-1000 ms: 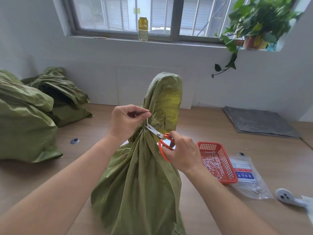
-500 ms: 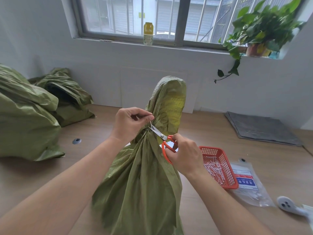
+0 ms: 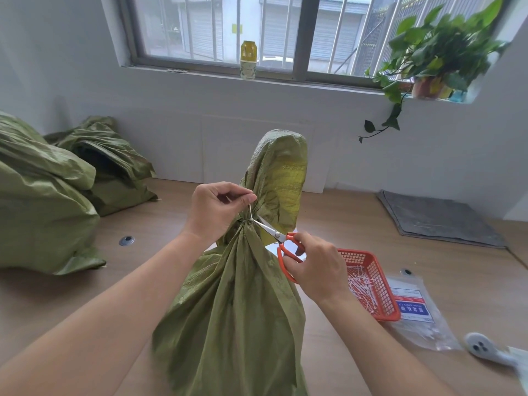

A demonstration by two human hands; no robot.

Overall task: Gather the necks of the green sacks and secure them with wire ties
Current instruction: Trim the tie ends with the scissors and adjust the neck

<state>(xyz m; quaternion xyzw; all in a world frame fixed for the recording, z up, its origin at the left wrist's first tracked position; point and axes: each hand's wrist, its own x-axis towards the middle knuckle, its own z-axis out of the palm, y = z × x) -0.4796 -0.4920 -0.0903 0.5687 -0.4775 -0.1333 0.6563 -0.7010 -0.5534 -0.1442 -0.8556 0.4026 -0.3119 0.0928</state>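
The left hand pinches the tie tail taut above the gathered neck of the green sack, which stands mid-bench. The orange scissors, gripped by the right hand, meet the tail. Cut close to the neck, clear of the fabric.

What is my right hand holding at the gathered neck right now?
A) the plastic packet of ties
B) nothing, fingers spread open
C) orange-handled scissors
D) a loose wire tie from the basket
C: the right hand grips the orange-handled scissors, their blades reaching the wire tie whose tail the left hand pinches upright at the neck of the green sack.
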